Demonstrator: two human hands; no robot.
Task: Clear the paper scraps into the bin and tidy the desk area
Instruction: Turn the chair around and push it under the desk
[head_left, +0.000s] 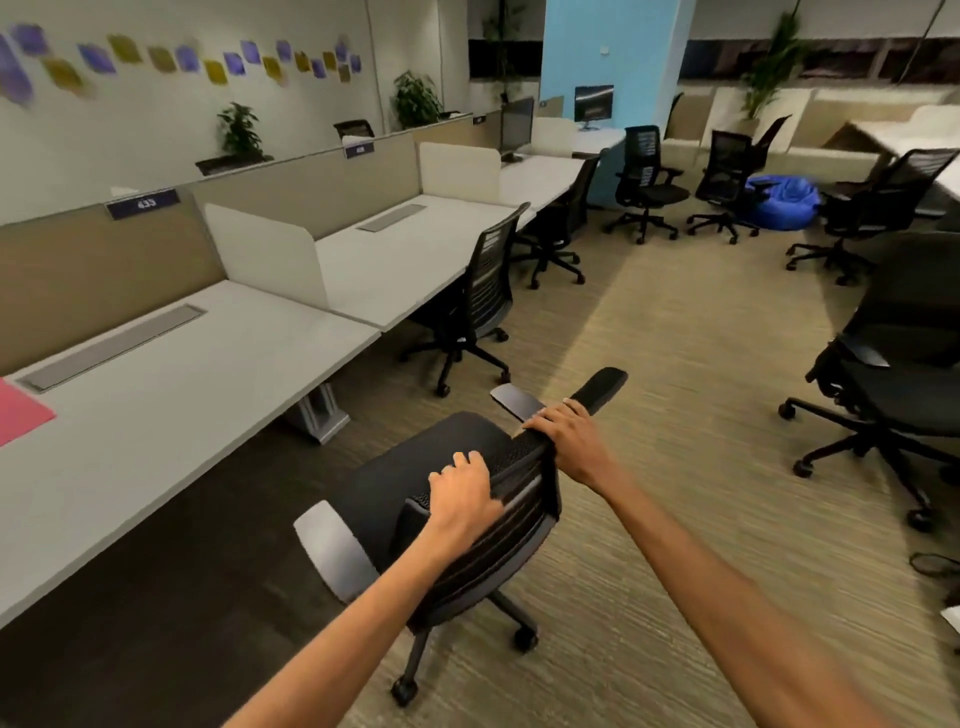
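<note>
A black mesh office chair (415, 483) on castors stands on the carpet in front of me, its seat turned toward the long white desk (171, 415). My left hand (464, 491) grips the top edge of its backrest. My right hand (566, 434) grips the same edge farther right, near the black armrest. A pink sheet (18, 413) lies on the desk at the far left edge of view. No bin or paper scraps are visible.
Beige partitions and white dividers (265, 254) split the desk row. Another black chair (480, 301) is tucked at the neighbouring desk. More chairs (883, 374) stand at the right and back, with a blue beanbag (784, 200) behind. Cables (935, 564) lie on the carpet at right.
</note>
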